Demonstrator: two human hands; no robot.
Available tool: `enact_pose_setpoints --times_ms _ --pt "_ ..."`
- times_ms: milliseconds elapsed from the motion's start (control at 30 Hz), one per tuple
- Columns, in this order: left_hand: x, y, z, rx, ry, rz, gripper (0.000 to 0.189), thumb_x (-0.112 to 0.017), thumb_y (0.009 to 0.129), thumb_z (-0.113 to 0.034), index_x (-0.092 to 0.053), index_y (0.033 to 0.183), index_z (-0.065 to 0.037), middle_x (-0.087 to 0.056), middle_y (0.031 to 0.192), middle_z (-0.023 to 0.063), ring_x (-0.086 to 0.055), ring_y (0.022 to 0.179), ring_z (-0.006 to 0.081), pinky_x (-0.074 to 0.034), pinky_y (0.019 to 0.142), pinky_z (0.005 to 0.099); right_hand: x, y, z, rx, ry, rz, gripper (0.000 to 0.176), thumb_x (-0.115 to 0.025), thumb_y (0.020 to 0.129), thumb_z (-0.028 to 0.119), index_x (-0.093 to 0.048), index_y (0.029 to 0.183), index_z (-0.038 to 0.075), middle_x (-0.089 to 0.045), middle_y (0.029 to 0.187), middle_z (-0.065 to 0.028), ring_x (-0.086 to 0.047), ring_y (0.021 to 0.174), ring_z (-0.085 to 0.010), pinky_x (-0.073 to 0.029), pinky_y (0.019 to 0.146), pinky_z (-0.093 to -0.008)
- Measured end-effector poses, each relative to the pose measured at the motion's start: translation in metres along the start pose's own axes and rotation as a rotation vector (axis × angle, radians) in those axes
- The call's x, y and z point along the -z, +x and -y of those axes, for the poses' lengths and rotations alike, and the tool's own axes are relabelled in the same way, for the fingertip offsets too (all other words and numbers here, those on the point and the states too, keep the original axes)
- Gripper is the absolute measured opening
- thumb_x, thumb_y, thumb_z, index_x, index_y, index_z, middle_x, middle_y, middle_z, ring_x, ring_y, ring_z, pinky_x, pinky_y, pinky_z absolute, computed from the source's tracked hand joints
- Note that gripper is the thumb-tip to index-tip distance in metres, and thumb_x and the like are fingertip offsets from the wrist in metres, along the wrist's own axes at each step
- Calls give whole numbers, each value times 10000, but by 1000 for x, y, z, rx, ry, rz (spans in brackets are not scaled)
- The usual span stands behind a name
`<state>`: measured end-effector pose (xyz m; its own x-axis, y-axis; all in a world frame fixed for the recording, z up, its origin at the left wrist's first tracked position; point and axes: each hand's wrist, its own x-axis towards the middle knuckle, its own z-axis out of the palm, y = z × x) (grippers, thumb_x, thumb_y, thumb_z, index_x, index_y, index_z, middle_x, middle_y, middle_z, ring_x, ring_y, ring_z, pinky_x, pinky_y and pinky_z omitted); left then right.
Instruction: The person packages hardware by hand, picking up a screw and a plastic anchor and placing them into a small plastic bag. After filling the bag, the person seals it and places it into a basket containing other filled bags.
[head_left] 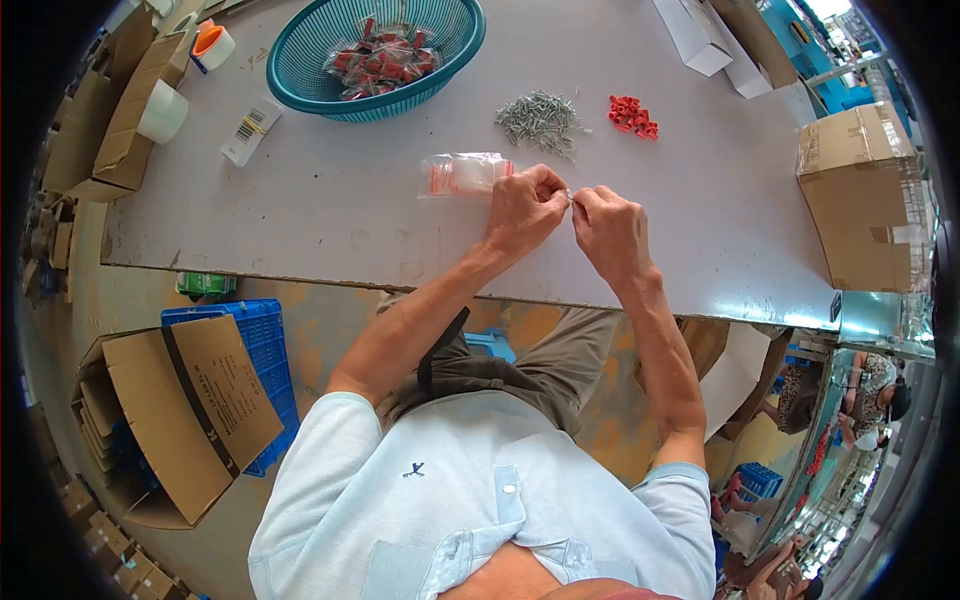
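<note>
My left hand (525, 208) and my right hand (612, 232) meet above the table, fingers of both pinched closed. Between the fingertips shows a tiny silvery bit, too small to name. Just left of my left hand lies a stack of clear zip bags (462, 176) with red lines, partly covered by that hand. Beyond the hands is a loose pile of grey metal screws (540, 118). Right of it sits a small group of red plastic pieces (632, 116). A teal plastic basket (290, 84) farther back holds several clear packets with red pieces inside.
On the table (300, 215), a white barcode label pack (250, 132) and tape rolls (162, 112) stand at the left, near an open carton (125, 150). A taped cardboard box (858, 200) is at the right edge. Below left are a carton (205, 400) and blue crate (265, 345).
</note>
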<state>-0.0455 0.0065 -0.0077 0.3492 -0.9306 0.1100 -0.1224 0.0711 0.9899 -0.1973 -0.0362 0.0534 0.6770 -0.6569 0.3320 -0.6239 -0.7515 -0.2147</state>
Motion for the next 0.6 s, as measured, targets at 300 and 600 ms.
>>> enact_pose_setpoints --times_ms 300,600 --pt "-1 -1 2 -55 19 -7 87 -709 930 -41 -733 966 34 -757 793 78 -720 681 94 -593 593 241 17 22 -4 -27 57 161 135 -734 910 145 -707 840 33 -723 832 -144 -718 737 -347 -575 692 -456" --pt "3 -2 -7 -43 -30 9 98 -699 938 -46 -729 990 32 -752 801 68 -725 697 102 -603 626 240 29 35 -25 -252 216 360 258 -872 809 211 -728 873 7 -726 730 -102 -693 673 -158 -553 624 -331"
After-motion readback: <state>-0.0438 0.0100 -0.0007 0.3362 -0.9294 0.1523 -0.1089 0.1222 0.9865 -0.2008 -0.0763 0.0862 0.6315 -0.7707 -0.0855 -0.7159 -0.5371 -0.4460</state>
